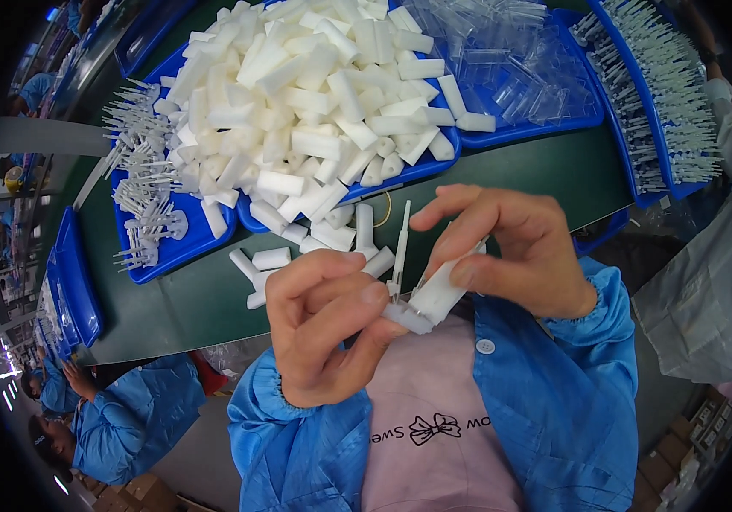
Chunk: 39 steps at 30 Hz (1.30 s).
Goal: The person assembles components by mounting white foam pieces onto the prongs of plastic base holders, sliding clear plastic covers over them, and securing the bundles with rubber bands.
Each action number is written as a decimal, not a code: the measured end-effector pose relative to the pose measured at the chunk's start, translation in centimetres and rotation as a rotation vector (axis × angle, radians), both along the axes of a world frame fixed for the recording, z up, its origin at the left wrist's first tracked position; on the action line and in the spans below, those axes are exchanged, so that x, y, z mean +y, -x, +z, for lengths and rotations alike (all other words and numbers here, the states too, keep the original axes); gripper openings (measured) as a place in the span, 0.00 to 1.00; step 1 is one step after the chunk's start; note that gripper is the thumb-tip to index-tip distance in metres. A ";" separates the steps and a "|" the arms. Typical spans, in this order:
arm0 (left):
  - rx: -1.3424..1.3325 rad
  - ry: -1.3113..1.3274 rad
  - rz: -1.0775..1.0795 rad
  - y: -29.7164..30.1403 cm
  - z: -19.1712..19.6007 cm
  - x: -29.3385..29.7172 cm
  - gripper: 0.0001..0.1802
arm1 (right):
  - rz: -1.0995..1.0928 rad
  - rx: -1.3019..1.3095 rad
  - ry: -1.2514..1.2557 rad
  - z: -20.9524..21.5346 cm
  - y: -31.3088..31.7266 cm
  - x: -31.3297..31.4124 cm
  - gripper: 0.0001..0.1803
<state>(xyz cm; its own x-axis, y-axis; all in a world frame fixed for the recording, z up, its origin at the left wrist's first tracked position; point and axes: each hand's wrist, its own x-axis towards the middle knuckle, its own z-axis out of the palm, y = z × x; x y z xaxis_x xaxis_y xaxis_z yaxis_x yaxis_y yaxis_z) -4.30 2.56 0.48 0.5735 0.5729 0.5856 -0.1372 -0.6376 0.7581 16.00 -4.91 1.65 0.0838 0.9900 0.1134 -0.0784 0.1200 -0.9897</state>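
Note:
My left hand point(323, 324) pinches a white plastic part with a thin upright stem point(402, 243) between thumb and fingers. A white foam-like block point(441, 294) is in my right hand point(511, 247), gripped between thumb and curled fingers. The block's lower end meets the base of the stemmed part in front of my chest; whether they are joined I cannot tell. Just beyond my hands, several loose white blocks point(272, 258) lie on the green table point(186, 316), spilling from a large heap of white blocks point(297, 94).
Left of the heap, a blue tray point(186, 247) holds white stemmed parts point(139, 183). Clear plastic pieces point(502, 68) fill a blue tray at the back right. Farther right, blue bins contain many upright white stemmed parts point(677, 111). A co-worker in blue point(139, 410) sits at the left.

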 end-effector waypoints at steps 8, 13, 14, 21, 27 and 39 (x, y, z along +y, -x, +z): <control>0.195 0.372 -0.093 -0.1 -0.6 0.7 0.20 | -0.018 -0.152 -0.106 0.3 -0.5 0.1 0.10; 0.078 0.616 -0.083 -0.1 -1.0 0.8 0.12 | -0.244 -0.510 -0.203 0.2 -2.0 0.7 0.15; 0.078 0.618 -0.082 0.0 -1.0 0.9 0.12 | -0.243 -0.510 -0.202 0.1 -2.4 0.3 0.15; 0.094 0.524 0.019 0.1 -1.1 1.0 0.13 | -0.020 -1.044 0.095 -4.2 -1.1 -1.6 0.13; 0.144 0.369 -0.039 -0.1 -0.3 0.8 0.14 | -0.216 -0.091 0.172 -3.9 -3.1 -0.5 0.18; 0.132 0.205 -0.197 -1.5 0.3 0.0 0.17 | -0.194 0.764 0.123 -3.1 -1.2 0.1 0.23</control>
<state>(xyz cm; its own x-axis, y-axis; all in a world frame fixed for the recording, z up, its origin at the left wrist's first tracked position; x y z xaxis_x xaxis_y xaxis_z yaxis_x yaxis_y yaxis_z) -2.82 2.55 0.79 0.7486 0.5415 0.3825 -0.1351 -0.4402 0.8877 17.17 -4.86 -1.50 0.2659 0.9516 -0.1542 -0.7294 0.0940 -0.6776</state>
